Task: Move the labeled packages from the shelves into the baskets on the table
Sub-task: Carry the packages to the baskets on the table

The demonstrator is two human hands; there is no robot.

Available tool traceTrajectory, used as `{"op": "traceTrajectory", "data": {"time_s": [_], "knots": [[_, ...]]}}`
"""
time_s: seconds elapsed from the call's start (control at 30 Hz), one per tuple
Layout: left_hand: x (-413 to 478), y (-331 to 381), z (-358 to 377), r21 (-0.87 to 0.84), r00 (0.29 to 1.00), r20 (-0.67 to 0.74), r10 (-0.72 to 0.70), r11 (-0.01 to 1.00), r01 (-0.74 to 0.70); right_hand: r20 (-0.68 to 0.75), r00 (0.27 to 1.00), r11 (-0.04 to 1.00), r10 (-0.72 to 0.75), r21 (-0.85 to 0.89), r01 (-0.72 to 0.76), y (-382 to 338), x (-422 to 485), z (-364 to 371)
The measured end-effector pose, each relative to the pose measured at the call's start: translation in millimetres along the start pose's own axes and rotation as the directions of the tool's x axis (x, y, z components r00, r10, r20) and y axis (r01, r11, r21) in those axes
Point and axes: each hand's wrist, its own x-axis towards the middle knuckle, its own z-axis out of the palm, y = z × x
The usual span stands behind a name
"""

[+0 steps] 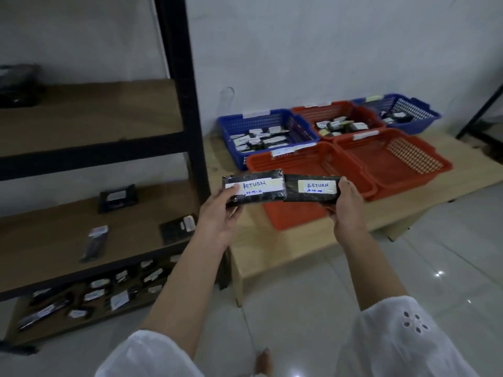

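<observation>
My left hand [217, 216] grips a black package [261, 194] with a white label reading RETURN. My right hand [347, 206] grips a second black package [307, 197], also labelled RETURN. Both packages are held side by side above the near edge of a red basket [288, 213] that looks bare inside. A second red basket [394, 159] stands to its right. Behind them a blue basket [239, 123], another red basket [307, 111] and a far blue basket [419, 123] hold several labelled packages.
The baskets stand on a low wooden table [272, 257]. A black-framed shelf unit [187, 118] is at the left. Its middle shelf carries three black packages [177, 227], and its lowest shelf carries several more [95, 295]. White tiled floor [408, 268] lies at the right.
</observation>
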Motion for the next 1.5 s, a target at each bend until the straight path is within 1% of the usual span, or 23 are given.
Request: {"op": "traceTrajectory", "data": {"time_s": [0.07,0.17,0.3,0.4,0.53,0.7,0.87,1.0,1.17,1.23,1.33,1.5], "knots": [[19.9,-6.4,30.2,-0.003,1.0,0.02,-0.003,1.0,0.003,-0.003,1.0,0.999,-0.002,-0.033,0.002,-7.1,32.7,-10.5],[48.3,-14.1,73.4,-0.002,1.0,0.013,-0.012,1.0,0.012,-0.016,1.0,0.997,0.008,-0.073,-0.009,-16.3,77.5,-25.9],[79.4,-30.4,124.4,0.006,0.999,0.025,-0.027,1.0,0.027,-0.019,1.0,0.998,0.015,-0.054,-0.016,-27.4,132.2,-50.5],[96.1,-48.6,161.6,0.011,0.999,0.027,-0.025,1.0,0.025,-0.012,0.999,0.999,0.045,0.007,-0.045,-34.1,173.4,-72.9],[118.3,-83.1,219.6,0.006,1.0,-0.005,-0.015,1.0,0.015,0.028,0.995,0.993,0.092,0.074,-0.094,-43.4,237.9,-106.0],[139.5,-134.3,302.5,-0.077,0.997,-0.077,0.008,0.997,-0.014,0.1,0.988,0.993,0.114,0.02,-0.116,-64.3,320.4,-156.8],[158.9,-185.9,383.0,-0.105,0.997,-0.072,-0.002,0.994,-0.006,0.161,0.981,0.994,0.11,-0.024,-0.108,-87.1,393.6,-202.8],[184.2,-210.0,434.7,-0.121,0.997,-0.081,0.001,0.993,-0.011,0.173,0.977,0.992,0.122,0.02,-0.127,-98.9,451.5,-221.8],[236.4,-224.0,490.4,-0.147,0.997,-0.075,0.028,0.988,-0.039,0.2,0.973,0.989,0.115,0.063,-0.13,-108.1,531.0,-233.4],[257.2,-228.5,514.5,-0.139,0.997,-0.081,0.021,0.99,-0.032,0.201,0.969,0.985,0.144,0.064,-0.159,-112.9,560.3,-236.6],[286.1,-236.4,549.9,-0.119,0.998,-0.052,0.018,0.993,-0.024,0.194,0.974,0.993,0.116,0.002,-0.119,-116.9,604.2,-244.1],[321.2,-251.2,596.0,-0.089,0.998,-0.06,-0.006,0.996,0.001,0.127,0.984,0.992,0.128,-0.021,-0.127,-126.3,665.0,-262.0]]}}
